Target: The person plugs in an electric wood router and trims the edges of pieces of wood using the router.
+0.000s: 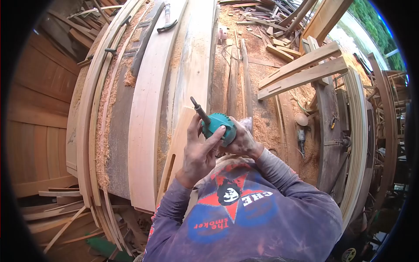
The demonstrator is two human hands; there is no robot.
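Note:
Both hands hold a teal power tool [221, 125] close in front of my chest. A dark rod-like part sticks out from it toward the upper left, and its exact kind I cannot make out. My left hand [198, 153] grips it from the left, thumb lying across the teal housing. My right hand [242, 140] is wrapped round its right side, with a pale part showing past the fingers. Below and left of the tool lies a slotted wooden piece [175, 153], partly hidden by my left hand and arm.
Long planks [148, 100] run away from me over the workbench, with a claw hammer [167, 25] on one. Slotted timber pieces [301, 72] jut in from the right. Near them lie another power tool [301, 136] and sawdust. Offcuts [266, 26] are piled at the back.

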